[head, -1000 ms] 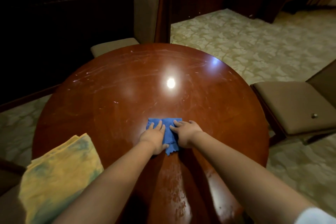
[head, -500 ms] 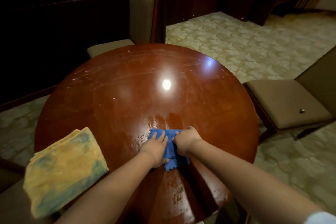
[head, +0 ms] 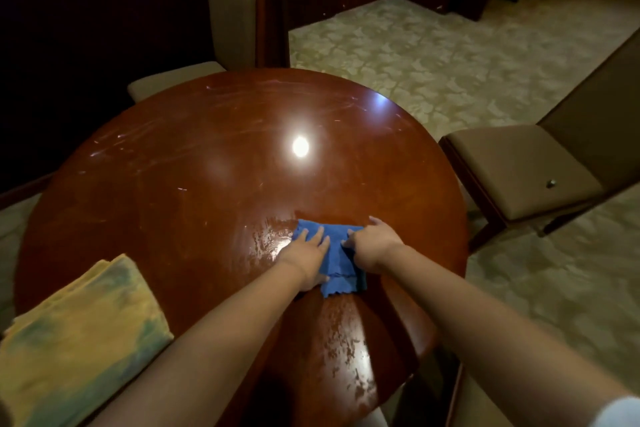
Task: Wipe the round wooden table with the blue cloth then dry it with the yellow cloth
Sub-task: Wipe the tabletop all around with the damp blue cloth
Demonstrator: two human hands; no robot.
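- Lying folded at the near left edge of the round wooden table (head: pixel 180 163), partly overhanging the rim: yellow cloth (head: pixel 79 333), untouched, well apart from both hands.
- Glistening with wet streaks along the near middle strip of the tabletop, between the forearms and out to the near rim.
- Pressing flat on the blue cloth (head: pixel 337 253), fingers straight and spread: left hand (head: pixel 306 253), covering the cloth's left half.
- Pressing on the cloth's right half: right hand (head: pixel 372 241), fingers bent slightly over the fabric, looking more like a push than a pinch.
- Sitting right of centre on the table, between the two palms, with a crinkled edge trailing toward the body: blue cloth.
- Judged as mid-wipe, first step of the task; drying not yet begun.
- Looking dull and scratched across the far half and the whole left side, so probably still unwiped.
- Calling next for long strokes outward to the far and left areas, keeping pressure even and steering short of the yellow cloth.
- Leaving little margin on the right, near the rim; plenty of open surface ahead and leftward.
- Standing close beyond the rim: chair on the right (head: pixel 519 166), chair at the far side (head: pixel 232 3).
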